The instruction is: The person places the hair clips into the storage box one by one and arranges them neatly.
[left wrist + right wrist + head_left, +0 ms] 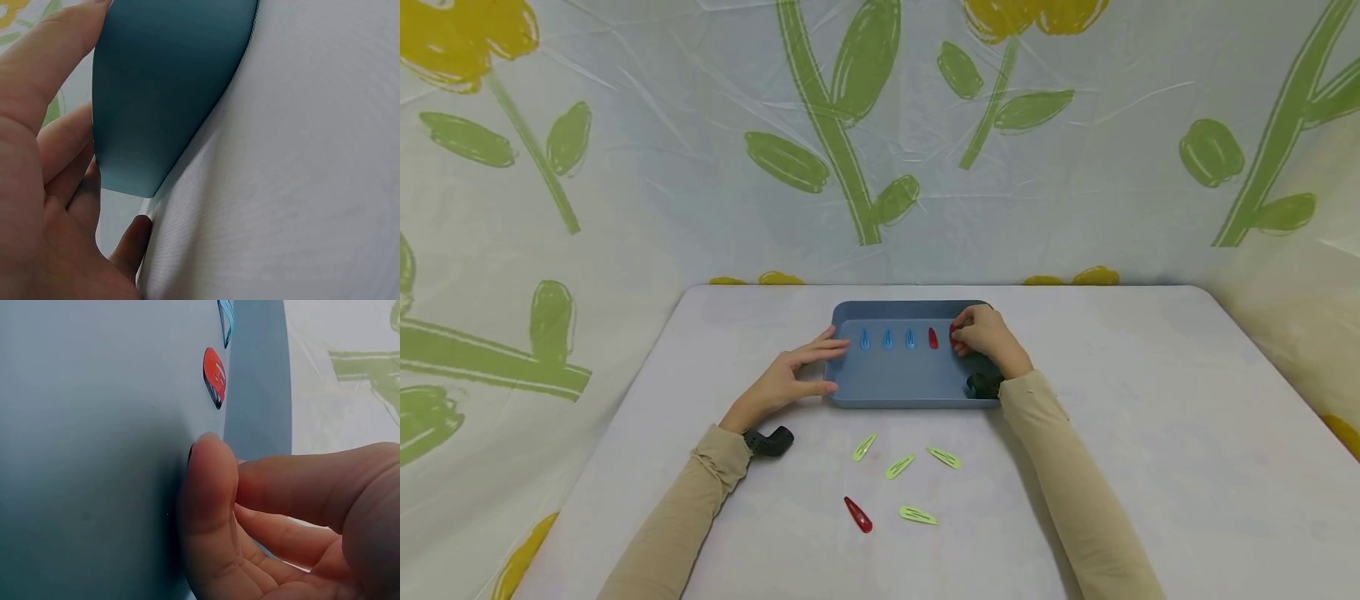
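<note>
Count: ten hair clips in view. Three blue clips (pixel 887 339), three red, four lime-green clips (pixel 900 467). One shallow blue-grey tray (pixel 895 379) on the white bench (pixel 1150 417).

Reds, by place: one laid red clip (pixel 933 338) in the tray, just right of the blues; one held red clip (pixel 952 335) at the right end of the same row; one loose red clip (pixel 858 515) on the bench, nearer the person than the tray.

Right-hand grip (pixel 988 335): thumb and finger pinch the held red clip over the tray's right part. The clip sits between the fingertips, mostly covered; in the right wrist view only a dark edge shows. Contact with the tray floor: cannot tell. The laid red clip is near these fingertips, apart from them.

Left-hand grip (pixel 786 379): fingers spread, touching the tray's left side.

Appearance: laid red clip is teardrop-shaped, slotted, bright orange-red in the right wrist view, with a dark underside. Loose red clip is darker and glossy, narrow end toward the tray. Greens lie scattered at differing angles; blues stand parallel, evenly spaced.
</note>
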### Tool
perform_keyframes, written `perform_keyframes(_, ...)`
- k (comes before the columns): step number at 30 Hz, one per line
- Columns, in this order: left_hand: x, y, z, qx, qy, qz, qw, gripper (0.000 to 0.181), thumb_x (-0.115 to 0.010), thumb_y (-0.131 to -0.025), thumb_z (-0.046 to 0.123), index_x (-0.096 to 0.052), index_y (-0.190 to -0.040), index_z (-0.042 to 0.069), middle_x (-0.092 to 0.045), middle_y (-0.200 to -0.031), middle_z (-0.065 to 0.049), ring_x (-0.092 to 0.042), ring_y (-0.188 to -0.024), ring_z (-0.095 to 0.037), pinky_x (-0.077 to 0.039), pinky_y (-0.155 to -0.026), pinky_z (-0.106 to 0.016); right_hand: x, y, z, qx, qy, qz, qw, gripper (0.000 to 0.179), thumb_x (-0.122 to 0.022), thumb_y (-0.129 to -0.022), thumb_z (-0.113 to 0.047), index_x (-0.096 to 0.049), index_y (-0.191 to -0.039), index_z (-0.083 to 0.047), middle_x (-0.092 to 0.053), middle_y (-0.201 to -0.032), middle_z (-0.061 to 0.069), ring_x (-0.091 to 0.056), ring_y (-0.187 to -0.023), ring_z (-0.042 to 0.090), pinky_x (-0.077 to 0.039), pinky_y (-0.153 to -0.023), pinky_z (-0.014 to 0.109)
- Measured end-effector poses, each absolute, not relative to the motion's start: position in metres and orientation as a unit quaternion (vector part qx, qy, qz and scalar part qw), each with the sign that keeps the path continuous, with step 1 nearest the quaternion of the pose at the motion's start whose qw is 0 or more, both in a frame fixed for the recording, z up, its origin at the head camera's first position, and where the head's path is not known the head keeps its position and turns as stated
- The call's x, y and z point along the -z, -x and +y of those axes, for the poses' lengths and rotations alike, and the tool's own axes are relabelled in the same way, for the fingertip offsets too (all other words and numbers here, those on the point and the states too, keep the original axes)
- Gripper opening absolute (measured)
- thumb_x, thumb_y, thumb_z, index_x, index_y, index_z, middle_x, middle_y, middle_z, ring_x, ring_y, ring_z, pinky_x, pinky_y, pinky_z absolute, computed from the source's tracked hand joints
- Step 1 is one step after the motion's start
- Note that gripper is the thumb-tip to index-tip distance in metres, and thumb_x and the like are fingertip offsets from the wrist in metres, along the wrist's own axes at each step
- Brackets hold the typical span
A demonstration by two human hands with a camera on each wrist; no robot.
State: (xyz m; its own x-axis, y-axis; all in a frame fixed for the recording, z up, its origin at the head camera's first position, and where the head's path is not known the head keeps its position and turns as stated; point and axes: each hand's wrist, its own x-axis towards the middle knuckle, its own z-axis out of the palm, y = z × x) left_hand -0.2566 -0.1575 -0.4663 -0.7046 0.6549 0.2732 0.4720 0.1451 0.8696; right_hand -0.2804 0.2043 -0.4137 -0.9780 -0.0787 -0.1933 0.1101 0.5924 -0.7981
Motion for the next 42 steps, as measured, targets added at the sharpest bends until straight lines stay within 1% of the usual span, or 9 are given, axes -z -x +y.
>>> perform_keyframes(6, 0.466, 0.256, -0.157, -0.535, -0.372, 0.753, 0.088, 0.062, -0.079, -0.086, 0.011, -0.054, -0.141, 0.0, -0.036, -0.157, -0.014, -0.013, -0.151, -0.014, -0.017, -0.12, -0.05, 0.412, 0.28, 0.204, 0.44, -0.008, 0.891, 0.108, 0.025, -0.06, -0.094, 0.003, -0.058, -0.117, 0.014, -0.07, -0.082, 0.018, -0.066, -0.057, 0.012, -0.059, -0.06, 0.028)
perform_keyframes(12, 0.466, 0.256, -0.157, -0.536, -0.373, 0.752, 0.089, 0.061, -0.078, -0.086, 0.007, -0.054, -0.141, 0.0, -0.038, -0.156, -0.013, -0.012, -0.152, -0.016, -0.018, -0.12, -0.046, 0.412, 0.28, 0.205, 0.43, -0.004, 0.897, 0.104, 0.024, -0.059, -0.093, 0.004, -0.06, -0.115, 0.013, -0.07, -0.077, 0.016, -0.066, -0.055, 0.011, -0.058, -0.058, 0.027)
perform_keyframes(17, 0.466, 0.256, -0.157, -0.536, -0.371, 0.753, 0.089, 0.061, -0.077, -0.085, 0.001, -0.053, -0.141, -0.002, -0.036, -0.156, -0.017, -0.011, -0.152, -0.021, -0.019, -0.119, -0.05, 0.412, 0.28, 0.205, 0.429, -0.002, 0.897, 0.106, 0.025, -0.061, -0.093, 0.001, -0.06, -0.116, 0.012, -0.071, -0.078, 0.015, -0.066, -0.055, 0.011, -0.058, -0.059, 0.027)
perform_keyframes(20, 0.462, 0.254, -0.155, -0.537, -0.373, 0.752, 0.09, 0.061, -0.076, -0.085, -0.002, -0.052, -0.14, -0.006, -0.035, -0.156, -0.022, -0.01, -0.152, -0.026, -0.018, -0.119, -0.054, 0.412, 0.281, 0.205, 0.427, -0.003, 0.898, 0.106, 0.026, -0.063, -0.093, -0.001, -0.059, -0.116, 0.012, -0.071, -0.079, 0.015, -0.066, -0.055, 0.01, -0.058, -0.059, 0.027)
perform_keyframes(23, 0.453, 0.249, -0.153, -0.541, -0.374, 0.747, 0.094, 0.06, -0.076, -0.085, -0.003, -0.051, -0.139, -0.01, -0.035, -0.154, -0.025, -0.009, -0.152, -0.03, -0.017, -0.118, -0.055, 0.413, 0.281, 0.206, 0.423, -0.003, 0.9, 0.105, 0.026, -0.065, -0.093, -0.001, -0.06, -0.116, 0.011, -0.071, -0.078, 0.014, -0.066, -0.054, 0.011, -0.058, -0.059, 0.027)
perform_keyframes(29, 0.44, 0.241, -0.152, -0.545, -0.371, 0.745, 0.099, 0.058, -0.076, -0.085, -0.001, -0.052, -0.138, -0.011, -0.037, -0.153, -0.026, -0.011, -0.151, -0.033, -0.02, -0.12, -0.044, 0.414, 0.281, 0.206, 0.421, 0.002, 0.901, 0.106, 0.026, -0.064, -0.093, 0.0, -0.059, -0.116, 0.011, -0.071, -0.078, 0.014, -0.066, -0.055, 0.012, -0.058, -0.059, 0.028)
perform_keyframes(31, 0.439, 0.241, -0.152, -0.545, -0.37, 0.746, 0.099, 0.058, -0.076, -0.085, -0.001, -0.052, -0.138, -0.011, -0.037, -0.153, -0.026, -0.011, -0.151, -0.032, -0.02, -0.12, -0.042, 0.413, 0.28, 0.205, 0.42, 0.001, 0.901, 0.106, 0.026, -0.064, -0.093, 0.0, -0.059, -0.116, 0.011, -0.071, -0.078, 0.014, -0.066, -0.055, 0.012, -0.058, -0.059, 0.028)
perform_keyframes(38, 0.44, 0.24, -0.152, -0.547, -0.369, 0.745, 0.098, 0.059, -0.077, -0.085, 0.0, -0.052, -0.138, -0.01, -0.036, -0.153, -0.026, -0.011, -0.151, -0.031, -0.018, -0.119, -0.05, 0.411, 0.279, 0.205, 0.411, -0.003, 0.905, 0.108, 0.023, -0.065, -0.092, 0.0, -0.061, -0.113, 0.009, -0.071, -0.076, 0.013, -0.066, -0.054, 0.012, -0.058, -0.06, 0.028)
perform_keyframes(42, 0.439, 0.241, -0.152, -0.545, -0.368, 0.747, 0.097, 0.059, -0.077, -0.085, 0.001, -0.052, -0.138, -0.01, -0.036, -0.153, -0.026, -0.012, -0.151, -0.031, -0.018, -0.119, -0.052, 0.41, 0.279, 0.205, 0.404, -0.001, 0.908, 0.107, 0.022, -0.065, -0.092, 0.001, -0.061, -0.112, 0.01, -0.071, -0.074, 0.013, -0.066, -0.054, 0.012, -0.058, -0.059, 0.028)
